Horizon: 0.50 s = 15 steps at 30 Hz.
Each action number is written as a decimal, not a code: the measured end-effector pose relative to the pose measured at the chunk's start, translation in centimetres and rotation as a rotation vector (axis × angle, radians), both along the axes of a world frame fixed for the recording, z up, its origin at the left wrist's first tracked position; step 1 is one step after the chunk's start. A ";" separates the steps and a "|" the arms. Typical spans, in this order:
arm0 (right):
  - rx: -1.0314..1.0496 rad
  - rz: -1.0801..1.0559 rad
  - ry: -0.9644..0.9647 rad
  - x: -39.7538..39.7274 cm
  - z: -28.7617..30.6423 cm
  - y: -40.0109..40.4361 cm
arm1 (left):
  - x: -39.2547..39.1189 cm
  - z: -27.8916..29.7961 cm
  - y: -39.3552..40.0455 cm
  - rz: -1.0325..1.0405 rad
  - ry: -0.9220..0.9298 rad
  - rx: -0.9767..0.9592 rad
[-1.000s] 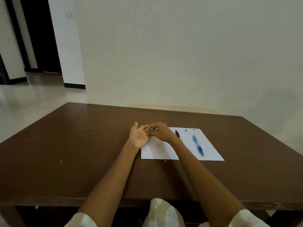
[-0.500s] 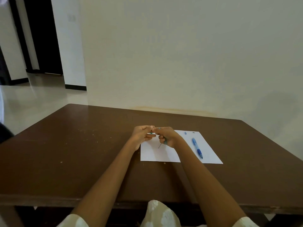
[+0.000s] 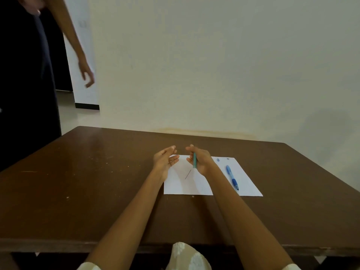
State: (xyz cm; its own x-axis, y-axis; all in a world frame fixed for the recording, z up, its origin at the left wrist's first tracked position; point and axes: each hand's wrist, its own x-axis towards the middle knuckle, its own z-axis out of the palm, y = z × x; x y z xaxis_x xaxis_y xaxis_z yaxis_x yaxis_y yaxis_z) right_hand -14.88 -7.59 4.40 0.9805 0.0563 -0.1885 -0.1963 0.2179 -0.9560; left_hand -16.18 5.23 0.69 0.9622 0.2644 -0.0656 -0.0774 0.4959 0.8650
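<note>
Right hand [image 3: 201,162] grasps a slim teal pen part [image 3: 194,161] upright in curled fingers, just above a white sheet of paper [image 3: 185,189]. Left hand [image 3: 164,160] hovers beside it, palm turned inward, fingers relaxed, holding nothing. A blue pen [image 3: 231,177] lies on the sheet to the right, with two small bits [image 3: 218,159] near its far edge. Far left of the brown table [image 3: 97,182], a second person [image 3: 29,84] stands.

Soft, dim indoor light falls evenly; faint shadows on the paper [image 3: 196,184], slight sheen at the table's [image 3: 87,172] left edge, wide-angle bending, motion-blurred bystander.
</note>
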 end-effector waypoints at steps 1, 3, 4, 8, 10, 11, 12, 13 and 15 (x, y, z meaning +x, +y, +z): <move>-0.046 -0.051 -0.009 0.0 0.0 -0.1 | -0.1 0.0 -0.1 0.003 -0.011 -0.034; -0.073 -0.114 -0.017 0.0 -0.1 -0.4 | -0.2 0.0 -0.4 0.013 -0.031 -0.079; -0.035 -0.112 -0.021 0.0 -0.2 -0.6 | -0.2 0.0 -0.5 0.023 -0.039 -0.092; 0.178 -0.120 -0.049 -0.4 -0.1 -0.8 | -0.1 -0.2 -1.0 0.047 -0.084 -0.114; 0.224 -0.136 -0.048 -0.5 -0.1 -0.6 | 0.0 -0.4 -1.2 0.036 -0.107 -0.120; 0.235 -0.149 -0.041 -0.6 -0.2 -0.5 | 0.0 -0.5 -1.3 0.030 -0.116 -0.119; 0.242 -0.171 -0.031 -0.6 -0.4 -0.4 | 0.1 -0.6 -1.3 0.025 -0.123 -0.115; 0.253 -0.198 -0.019 -0.5 -0.6 -0.3 | 0.2 -0.6 -1.4 0.020 -0.131 -0.109; 0.291 -0.252 0.002 -0.4 -0.9 -0.3 | 0.3 -0.8 -1.5 0.014 -0.150 -0.099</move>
State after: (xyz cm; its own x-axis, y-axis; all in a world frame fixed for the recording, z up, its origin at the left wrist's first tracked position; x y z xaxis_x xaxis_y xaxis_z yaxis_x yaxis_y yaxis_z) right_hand -15.32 -7.85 3.46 0.9701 -0.1349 -0.2016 -0.1034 0.5218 -0.8468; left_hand -15.84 3.71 -0.07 0.9594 0.2771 0.0524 -0.2094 0.5757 0.7904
